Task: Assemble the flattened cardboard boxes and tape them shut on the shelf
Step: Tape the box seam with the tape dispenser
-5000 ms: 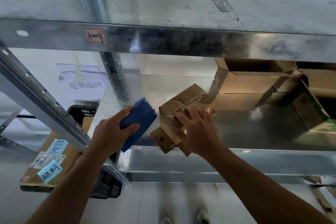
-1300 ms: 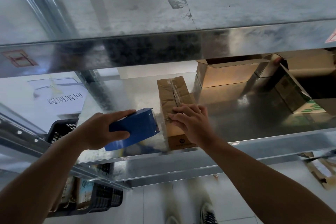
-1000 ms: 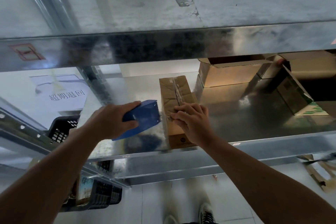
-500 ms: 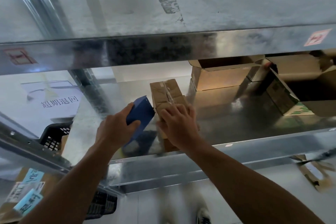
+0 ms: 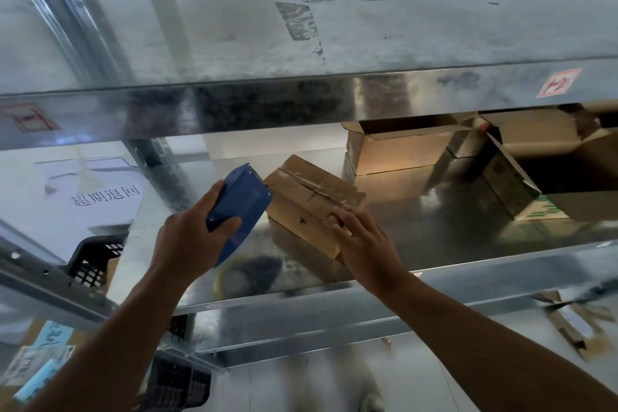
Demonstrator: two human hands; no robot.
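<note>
While the left hand wraps its fingers tight round a blue tape tool, the right hand lies flat on the near end of a small brown box. Its fingers are almost straight and hold nothing. The small brown box sits on the shiny metal shelf, turned at a slant. Its flaps are closed, and clear tape runs along the top. The tip of the tape tool is just beside the box's left corner.

Farther back on the right stands an open box with its flaps up. It is dark inside, so I cannot tell what is in it. Beside it is a bigger open box, also dark inside. Low on the left is a black crate. I cannot tell what it holds.
</note>
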